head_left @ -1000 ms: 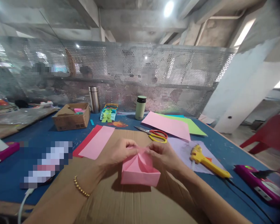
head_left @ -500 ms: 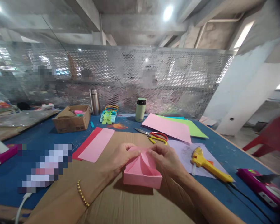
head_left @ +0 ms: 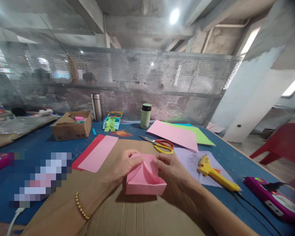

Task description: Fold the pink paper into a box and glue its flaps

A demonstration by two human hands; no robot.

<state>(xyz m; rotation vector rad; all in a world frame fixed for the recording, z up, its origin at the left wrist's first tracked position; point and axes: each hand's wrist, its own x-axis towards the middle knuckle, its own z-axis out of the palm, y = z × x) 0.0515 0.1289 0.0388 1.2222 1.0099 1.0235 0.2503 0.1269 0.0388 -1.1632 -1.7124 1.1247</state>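
Observation:
A folded pink paper box point(head_left: 146, 188) is held between both hands, just over a brown cardboard sheet point(head_left: 118, 218). Its near wall stands up, and creased flaps slope inward behind it. My left hand point(head_left: 125, 167) pinches the far left part, thumb on top of the paper. On the far right part, my right hand point(head_left: 170, 167) grips with thumb and curled fingers. Beyond the hands lie scissors point(head_left: 159, 144) with red and yellow handles. A pink paper strip point(head_left: 99, 152) overlaps a red one point(head_left: 85, 155) to the left.
A yellow glue gun point(head_left: 217, 175) rests on lilac paper point(head_left: 186, 157) at right, beside a purple power strip point(head_left: 270, 198). Pink sheets point(head_left: 174, 134), a green bottle point(head_left: 146, 117), a steel flask point(head_left: 97, 108) and a cardboard box point(head_left: 72, 129) stand or lie farther back.
Both hands still grip the paper box. The far flap between the thumbs now lies wider and flatter, and my right fingers have shifted slightly. The whole view has moved a little.

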